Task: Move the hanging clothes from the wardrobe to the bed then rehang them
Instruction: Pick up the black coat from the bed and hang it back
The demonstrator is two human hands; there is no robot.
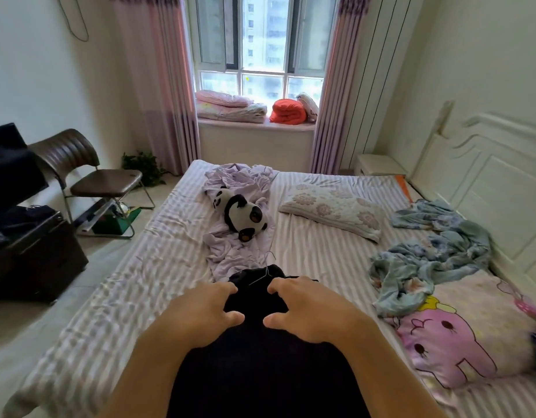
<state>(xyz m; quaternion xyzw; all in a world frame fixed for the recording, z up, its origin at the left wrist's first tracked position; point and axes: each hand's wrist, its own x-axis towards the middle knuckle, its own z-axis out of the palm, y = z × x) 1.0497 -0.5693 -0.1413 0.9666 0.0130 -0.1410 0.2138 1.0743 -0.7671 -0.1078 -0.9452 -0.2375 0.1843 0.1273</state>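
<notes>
Garment: a black garment [260, 357] on a wire hanger [265, 271] is lying flat on the striped bed [140, 267], hanger hook pointing toward the panda toy [242, 215]; probably being laid out so it keeps its shape for rehanging.
Left hand [200, 312]: hovering at the garment's left shoulder, just short of the panda toy; fingers half curled and spread, gripping nothing plainly; contact with the cloth is unclear.
Right hand [309, 309]: mirroring it on the right shoulder, fingertips nearing the hanger wire; likewise loosely open, seemingly either smoothing or letting go.
Stage: judging by the layout, the bed half of the task is being served; the wardrobe is not showing.
Nearby: lilac cloth [230, 251] is lying under the panda toy; a blue floral blanket [426, 260] is bunching right of it.
</notes>
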